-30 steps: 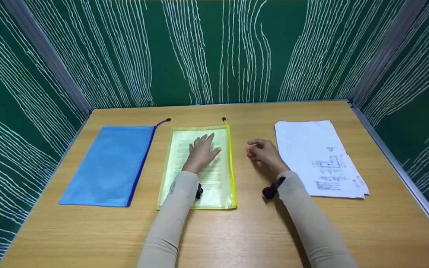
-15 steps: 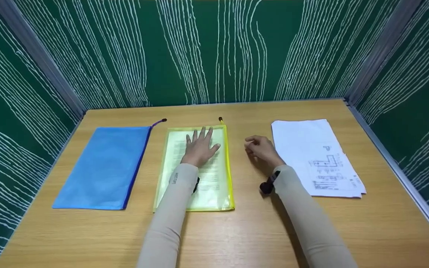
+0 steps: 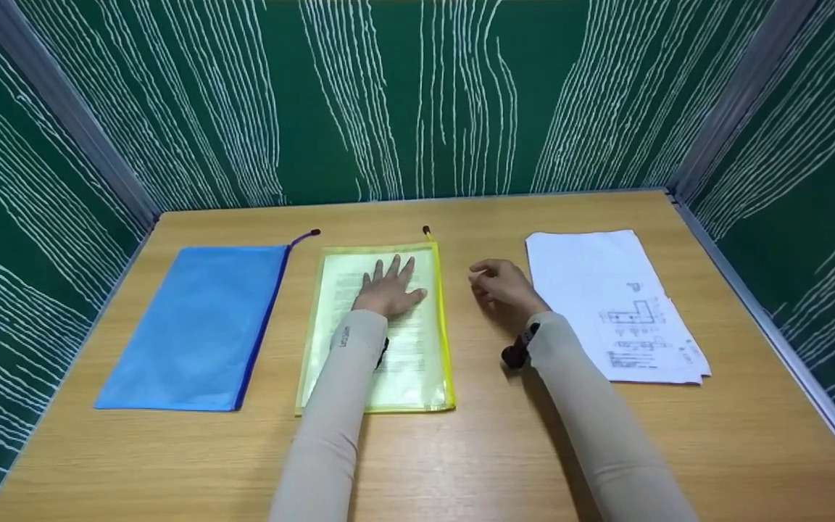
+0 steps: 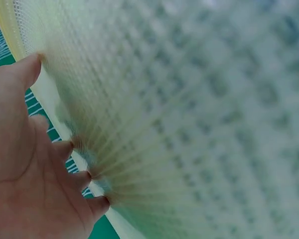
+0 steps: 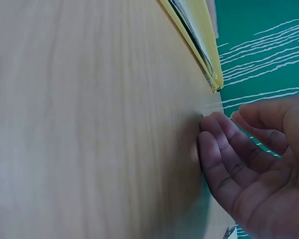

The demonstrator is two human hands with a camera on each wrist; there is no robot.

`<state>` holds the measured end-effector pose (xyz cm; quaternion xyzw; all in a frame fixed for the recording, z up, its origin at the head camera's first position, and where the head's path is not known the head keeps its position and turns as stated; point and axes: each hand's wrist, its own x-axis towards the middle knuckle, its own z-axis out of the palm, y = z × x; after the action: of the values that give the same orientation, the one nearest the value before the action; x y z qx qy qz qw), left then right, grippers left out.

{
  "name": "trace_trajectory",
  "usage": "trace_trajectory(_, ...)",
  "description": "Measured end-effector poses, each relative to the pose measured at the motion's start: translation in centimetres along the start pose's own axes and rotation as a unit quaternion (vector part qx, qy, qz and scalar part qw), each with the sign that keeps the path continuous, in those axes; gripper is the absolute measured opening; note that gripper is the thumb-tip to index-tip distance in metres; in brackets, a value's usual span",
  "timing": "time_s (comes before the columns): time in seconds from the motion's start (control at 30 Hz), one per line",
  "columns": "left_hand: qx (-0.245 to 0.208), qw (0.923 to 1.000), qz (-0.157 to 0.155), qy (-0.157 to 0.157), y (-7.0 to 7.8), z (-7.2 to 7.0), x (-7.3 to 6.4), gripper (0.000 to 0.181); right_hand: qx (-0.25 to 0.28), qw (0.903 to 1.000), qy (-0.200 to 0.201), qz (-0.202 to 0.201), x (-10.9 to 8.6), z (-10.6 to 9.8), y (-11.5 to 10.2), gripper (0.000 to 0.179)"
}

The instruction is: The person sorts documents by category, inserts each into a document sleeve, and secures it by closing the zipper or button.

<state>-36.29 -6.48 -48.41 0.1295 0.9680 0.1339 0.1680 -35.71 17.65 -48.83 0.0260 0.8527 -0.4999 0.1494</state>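
Note:
In the head view, a translucent yellow zip folder (image 3: 410, 384) with printed paper inside lies flat at the middle of the table. My left hand (image 3: 387, 291) rests on its upper half, fingers spread and straight. The left wrist view shows the fingertips (image 4: 100, 203) pressing into the folder's mesh surface, which puckers around them. To the right of the folder, apart from it, my right hand (image 3: 506, 284) rests on the bare wood with loosely curled fingers, holding nothing. Its fingers (image 5: 217, 154) touch the table in the right wrist view.
A blue zip folder (image 3: 196, 326) lies at the left. Just right of my right hand is a stack of white paper (image 3: 580, 268) with a drawing on top. Green walls (image 3: 461, 94) with white lines close off the wooden table (image 3: 454, 464) at the back and sides.
My left hand has settled flatter onto the yellow folder, its fingers spreading out. My right hand has barely moved. The head view has shifted slightly.

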Motion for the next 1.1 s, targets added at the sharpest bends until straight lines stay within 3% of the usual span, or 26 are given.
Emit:
trace_trajectory(0.17, -0.010, 0.9998, 0.004, -0.017, -0.4, -0.1, -0.2, 0.072, 0.000, 0.9999, 0.000, 0.010, 0.5, 0.1, -0.3, 0.035)
trace_trajectory(0.37, -0.019, 0.9994, -0.001, -0.028, -0.4, 0.0, -0.6, 0.071, -0.023, 0.9994, -0.007, -0.023, 0.9, 0.2, -0.4, 0.035)
trace_trajectory(0.67, -0.014, 0.9992, 0.008, -0.037, 0.5, 0.4, -1.3, 0.072, -0.030, 0.9995, 0.005, -0.007, 1.9, 0.4, -1.1, 0.036)
trace_trajectory(0.9, -0.002, 0.9990, 0.009, -0.043, 1.1, 0.7, -1.7, 0.072, -0.069, 0.9970, 0.014, -0.034, 2.9, 0.1, -1.6, 0.040)
trace_trajectory(1.1, -0.001, 0.9988, 0.016, -0.047, 1.4, 0.9, -2.3, 0.072, -0.065, 0.9976, 0.015, -0.018, 3.7, 0.1, -2.3, 0.043)
